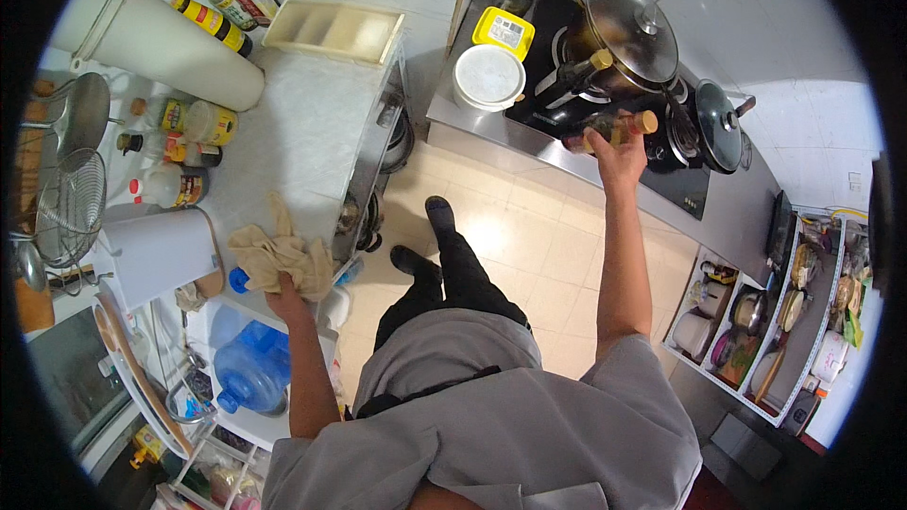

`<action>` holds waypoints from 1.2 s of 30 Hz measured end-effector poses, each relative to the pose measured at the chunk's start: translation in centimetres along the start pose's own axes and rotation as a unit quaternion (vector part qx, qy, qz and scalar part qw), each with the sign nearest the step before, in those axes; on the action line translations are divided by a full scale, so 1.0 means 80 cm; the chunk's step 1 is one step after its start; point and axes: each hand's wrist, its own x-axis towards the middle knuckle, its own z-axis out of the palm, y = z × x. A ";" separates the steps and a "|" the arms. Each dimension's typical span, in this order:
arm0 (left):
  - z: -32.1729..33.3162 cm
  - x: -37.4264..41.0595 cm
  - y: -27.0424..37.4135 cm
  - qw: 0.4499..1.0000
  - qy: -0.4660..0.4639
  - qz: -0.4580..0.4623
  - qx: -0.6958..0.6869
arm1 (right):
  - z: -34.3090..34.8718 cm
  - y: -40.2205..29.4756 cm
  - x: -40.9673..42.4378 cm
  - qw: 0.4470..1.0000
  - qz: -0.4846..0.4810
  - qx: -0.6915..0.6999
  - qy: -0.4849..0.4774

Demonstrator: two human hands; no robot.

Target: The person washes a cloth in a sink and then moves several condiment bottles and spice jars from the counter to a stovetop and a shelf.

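Observation:
My left hand [287, 297] grips a crumpled beige cloth [276, 255] at the near edge of the white counter [297, 127]. Out to the right, my right hand [620, 156] is closed around a bottle with a yellow-orange cap [643, 122], held over the front edge of the stove counter. A second dark bottle with a gold cap [601, 59] stands just beyond it on the black cooktop [542, 110]. Left of these are a white round lidded tub [489, 76] and a yellow-rimmed container [503, 33]. My fingers partly hide the held bottle.
A large pot with a glass lid [631, 28] and a smaller lidded pan [719, 126] sit on the cooktop. Several seasoning bottles [170, 184] and a divided box [333, 30] line the white counter. Blue water jugs [251, 368] stand lower left; a shelf rack [751, 397] is at right.

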 end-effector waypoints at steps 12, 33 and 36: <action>0.003 -0.004 0.002 1.000 0.004 0.005 -0.011 | 0.049 0.022 0.044 0.997 0.030 -0.072 -0.026; -0.001 0.001 -0.018 0.998 0.064 -0.013 0.025 | 0.064 0.087 0.046 0.992 -0.075 0.104 0.007; 0.007 -0.005 -0.007 0.996 0.079 0.025 0.023 | 0.060 0.027 -0.019 0.991 -0.042 -0.051 0.119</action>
